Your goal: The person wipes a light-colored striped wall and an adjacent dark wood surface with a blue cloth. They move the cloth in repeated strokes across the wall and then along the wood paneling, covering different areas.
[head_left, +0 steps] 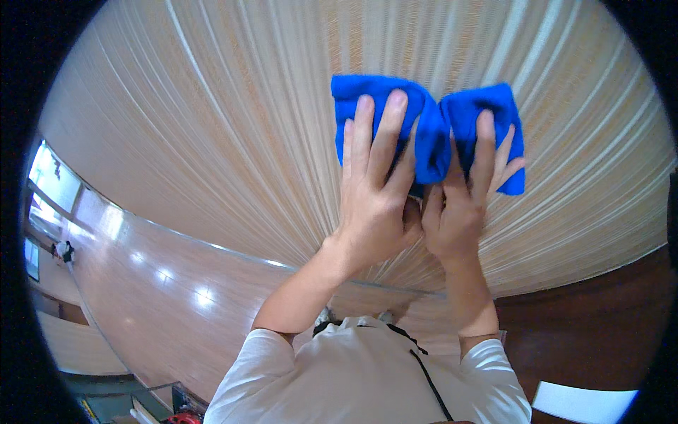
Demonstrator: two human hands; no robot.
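Observation:
A bright blue cloth [431, 141] is bunched against a beige ribbed wall panel [212, 127]. My left hand [374, 191] lies on the cloth's left half, its fingers stretched upward over it. My right hand [462, 201] presses on the right half with its fingers spread. The two hands touch at the thumbs, and a fold of cloth rises between them. The cloth's lower middle is hidden behind my hands. Both forearms reach up from my white short-sleeved shirt [367, 374].
A glossy wood-toned surface [162, 283] with light reflections runs along the lower left. A dark brown surface [593, 325] lies at the lower right, with a white rectangular object [583, 403] below it. Windows [49, 177] and a distant person [63, 251] appear far left.

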